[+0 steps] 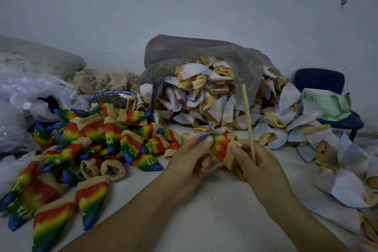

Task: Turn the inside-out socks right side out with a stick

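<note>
A rainbow sock with a tan cuff is held between both hands above the white table. My left hand pinches its blue toe end. My right hand pinches the tan cuff with the thumb and also grips a pale wooden stick, which stands nearly upright between the fingers. A pile of rainbow socks turned right side out lies to the left. Pale inside-out socks spill from a grey plastic bag behind the hands.
More pale inside-out socks lie along the table's right side. A blue chair with green fabric on it stands at the back right. Clear plastic bags and a patterned bowl sit at the left.
</note>
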Motion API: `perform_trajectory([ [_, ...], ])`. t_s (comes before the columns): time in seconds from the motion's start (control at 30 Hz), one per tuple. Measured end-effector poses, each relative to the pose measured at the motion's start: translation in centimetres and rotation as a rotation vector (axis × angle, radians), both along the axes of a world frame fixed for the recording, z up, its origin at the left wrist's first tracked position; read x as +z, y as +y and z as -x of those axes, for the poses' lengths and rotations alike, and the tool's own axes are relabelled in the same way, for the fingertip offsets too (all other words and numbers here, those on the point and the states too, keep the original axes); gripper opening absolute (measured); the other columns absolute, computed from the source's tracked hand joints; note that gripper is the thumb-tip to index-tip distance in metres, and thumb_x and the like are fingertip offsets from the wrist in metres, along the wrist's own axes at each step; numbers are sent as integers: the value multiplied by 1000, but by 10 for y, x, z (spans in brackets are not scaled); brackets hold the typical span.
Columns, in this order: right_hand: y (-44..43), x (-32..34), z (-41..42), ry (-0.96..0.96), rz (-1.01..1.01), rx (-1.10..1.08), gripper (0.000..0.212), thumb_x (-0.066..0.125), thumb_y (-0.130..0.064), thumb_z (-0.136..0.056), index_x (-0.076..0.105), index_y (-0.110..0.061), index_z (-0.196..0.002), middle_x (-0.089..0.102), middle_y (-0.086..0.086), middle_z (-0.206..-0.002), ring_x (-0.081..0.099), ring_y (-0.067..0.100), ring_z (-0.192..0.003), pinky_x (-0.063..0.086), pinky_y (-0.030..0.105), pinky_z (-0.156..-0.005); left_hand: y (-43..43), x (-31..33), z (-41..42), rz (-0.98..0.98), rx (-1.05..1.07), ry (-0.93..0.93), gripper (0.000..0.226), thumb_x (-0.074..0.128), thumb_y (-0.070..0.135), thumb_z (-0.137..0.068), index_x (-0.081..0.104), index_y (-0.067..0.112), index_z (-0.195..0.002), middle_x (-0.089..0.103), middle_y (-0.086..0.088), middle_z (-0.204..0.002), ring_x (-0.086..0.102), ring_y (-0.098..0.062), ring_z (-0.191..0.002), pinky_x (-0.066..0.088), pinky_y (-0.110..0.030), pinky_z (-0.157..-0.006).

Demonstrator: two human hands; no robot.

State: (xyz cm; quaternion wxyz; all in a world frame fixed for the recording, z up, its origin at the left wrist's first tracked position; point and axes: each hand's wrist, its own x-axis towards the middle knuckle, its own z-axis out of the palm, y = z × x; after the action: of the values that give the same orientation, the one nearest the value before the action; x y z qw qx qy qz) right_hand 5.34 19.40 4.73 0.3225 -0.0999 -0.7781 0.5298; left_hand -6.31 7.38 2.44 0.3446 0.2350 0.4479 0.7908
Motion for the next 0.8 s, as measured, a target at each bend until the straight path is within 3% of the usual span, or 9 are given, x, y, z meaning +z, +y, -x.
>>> perform_trajectory([
  [0.13, 0, 1, -4, 8, -25, 48, 26, 56, -48, -77, 62, -34, -99, 62, -32, -84, 59, -13, -79, 43, 2, -60, 0, -1, 4, -96, -1, -158, 21, 74, 13, -77, 75, 9, -98, 69, -10, -76, 65, -11, -62, 56, -19, -56],
  [0.23, -2, 1, -4, -71, -132, 29, 25, 63, -44, -79, 54, -46, -102, 62, -24, -90, 59, -9, -84, 46, 6, -65, 3, -4, 2, -61, 76, -46, 26, 72, 17, -79, 69, 9, -103, 67, -9, -72, 63, -13, -61, 55, -21, -60],
  [0.33, 1, -3, -1, -157, -356, -109, 17, 59, -34, -90, 48, -45, -95, 57, -14, -85, 51, -10, -84, 42, 7, -64, 2, -2, -4, 129, 162, 173, 7, 72, 33, -81, 72, 31, -88, 61, 1, -61, 56, -8, -55, 48, -20, -54],
  [0.4, 5, -5, 2, -168, -324, -149, 10, 57, -31, -92, 50, -36, -98, 55, -13, -85, 48, -16, -84, 39, 4, -59, 3, -1, -7, 236, 209, 301, 4, 69, 39, -84, 70, 42, -81, 58, 8, -56, 50, -4, -50, 42, -18, -48],
  [0.47, 5, -6, 3, -186, -198, -118, 7, 58, -32, -91, 53, -30, -95, 56, -12, -86, 50, -18, -78, 38, 3, -53, 4, 0, -8, 223, 226, 306, 2, 69, 45, -78, 70, 44, -80, 59, 12, -57, 51, -1, -50, 42, -15, -47],
  [0.6, 3, -2, 3, -208, 67, -24, 12, 62, -40, -86, 57, -29, -88, 63, -17, -76, 56, -16, -65, 39, 4, -47, 5, 0, -8, 109, 195, 171, 28, 74, 42, -70, 72, 27, -92, 75, -1, -87, 72, -15, -84, 57, -25, -72],
  [0.7, 1, 0, 0, -215, 35, 4, 35, 53, -58, -76, 61, -24, -75, 61, -19, -60, 55, -5, -53, 38, 6, -47, 5, 0, -8, -17, 129, -3, 26, 73, 33, -76, 73, 15, -94, 76, -12, -97, 74, -21, -89, 58, -26, -70],
  [0.8, -2, -2, -1, -244, -37, -10, 46, 48, -63, -75, 64, -21, -67, 65, -6, -59, 55, 1, -50, 41, 9, -48, 5, -1, -8, -3, 161, 0, 19, 70, 37, -78, 78, 22, -86, 76, -9, -95, 74, -18, -87, 57, -23, -69],
])
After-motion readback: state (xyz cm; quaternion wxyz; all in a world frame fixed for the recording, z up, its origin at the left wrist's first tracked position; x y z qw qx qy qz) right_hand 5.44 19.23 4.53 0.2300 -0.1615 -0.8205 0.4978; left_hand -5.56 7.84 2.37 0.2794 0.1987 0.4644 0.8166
